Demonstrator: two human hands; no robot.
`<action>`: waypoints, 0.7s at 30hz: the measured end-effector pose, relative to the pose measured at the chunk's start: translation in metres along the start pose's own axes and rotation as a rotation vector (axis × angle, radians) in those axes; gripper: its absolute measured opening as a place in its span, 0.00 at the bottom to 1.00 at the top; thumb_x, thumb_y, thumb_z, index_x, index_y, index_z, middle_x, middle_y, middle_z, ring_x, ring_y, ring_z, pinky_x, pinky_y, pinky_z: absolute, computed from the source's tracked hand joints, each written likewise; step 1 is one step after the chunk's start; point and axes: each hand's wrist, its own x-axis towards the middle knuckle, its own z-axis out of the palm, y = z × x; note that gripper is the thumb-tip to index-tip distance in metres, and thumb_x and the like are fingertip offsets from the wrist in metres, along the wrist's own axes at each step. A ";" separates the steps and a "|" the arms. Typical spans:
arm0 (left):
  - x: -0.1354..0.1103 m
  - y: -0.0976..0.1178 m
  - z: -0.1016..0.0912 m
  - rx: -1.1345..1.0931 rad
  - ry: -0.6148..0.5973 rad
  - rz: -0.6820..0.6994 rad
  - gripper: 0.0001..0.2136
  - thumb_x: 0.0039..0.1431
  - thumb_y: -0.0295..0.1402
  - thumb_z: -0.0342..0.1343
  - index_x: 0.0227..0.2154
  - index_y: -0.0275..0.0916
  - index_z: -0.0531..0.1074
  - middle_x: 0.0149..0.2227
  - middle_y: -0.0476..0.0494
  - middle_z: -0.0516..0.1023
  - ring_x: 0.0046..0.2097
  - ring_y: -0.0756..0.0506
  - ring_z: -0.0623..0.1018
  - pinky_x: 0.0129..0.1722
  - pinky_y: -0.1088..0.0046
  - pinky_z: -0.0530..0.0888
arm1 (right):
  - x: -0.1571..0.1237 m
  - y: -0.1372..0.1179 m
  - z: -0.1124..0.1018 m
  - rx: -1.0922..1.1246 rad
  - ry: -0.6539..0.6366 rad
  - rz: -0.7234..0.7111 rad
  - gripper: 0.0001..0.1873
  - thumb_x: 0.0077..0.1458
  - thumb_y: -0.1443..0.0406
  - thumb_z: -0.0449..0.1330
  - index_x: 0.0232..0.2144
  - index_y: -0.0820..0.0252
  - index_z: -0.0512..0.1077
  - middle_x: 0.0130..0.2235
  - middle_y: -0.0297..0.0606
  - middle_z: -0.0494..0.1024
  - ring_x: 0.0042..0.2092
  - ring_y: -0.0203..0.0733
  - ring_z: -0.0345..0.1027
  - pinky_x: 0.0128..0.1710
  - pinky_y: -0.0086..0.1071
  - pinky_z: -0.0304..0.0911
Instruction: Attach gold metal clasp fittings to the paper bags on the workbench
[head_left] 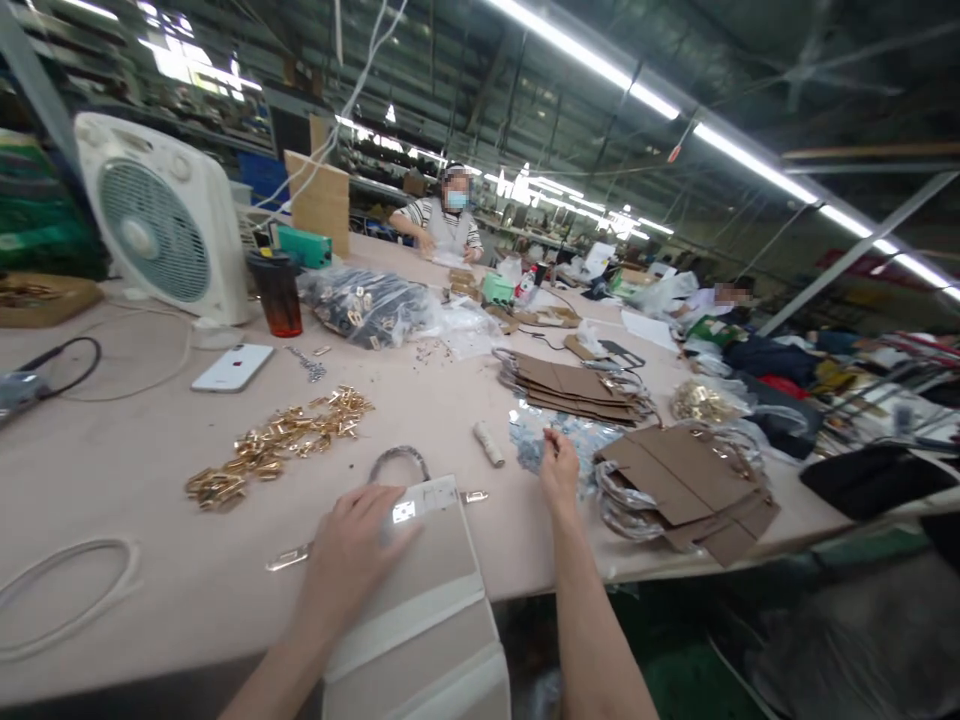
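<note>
A pale beige handbag (420, 600) lies at the table's front edge, with metal hardware sticking out on both sides and a plastic-wrapped handle (399, 452) at its far end. Flat across its upper left part rests my left hand (360, 535), fingers spread. My right hand (559, 468) is over a pile of small bluish pieces (529, 445), its fingertips pinched together. Whatever is in that pinch is too small to make out. Between the bag and the pile lies a small wrapped roll (489, 444).
Gold metal fittings (277, 445) are heaped left of the bag. Brown bag pieces (682, 480) are stacked at right, with another stack (574, 385) behind. Further back are a phone (233, 367), a dark tumbler (276, 292), a fan (161, 220) and a co-worker (448, 220).
</note>
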 end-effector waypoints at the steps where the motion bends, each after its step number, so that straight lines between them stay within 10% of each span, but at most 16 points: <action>1: 0.000 -0.001 0.001 0.002 0.004 0.008 0.22 0.62 0.48 0.63 0.56 0.47 0.74 0.55 0.43 0.80 0.58 0.34 0.74 0.55 0.52 0.73 | 0.000 0.006 -0.004 -0.008 -0.013 0.003 0.23 0.63 0.57 0.49 0.49 0.62 0.77 0.51 0.50 0.80 0.54 0.52 0.72 0.60 0.48 0.62; 21: 0.003 0.001 0.000 0.024 -0.016 0.001 0.21 0.63 0.46 0.63 0.56 0.46 0.74 0.55 0.43 0.81 0.58 0.35 0.74 0.56 0.53 0.73 | 0.009 0.022 0.002 -0.127 -0.408 -0.163 0.18 0.57 0.59 0.64 0.47 0.59 0.80 0.43 0.43 0.81 0.44 0.48 0.75 0.51 0.41 0.69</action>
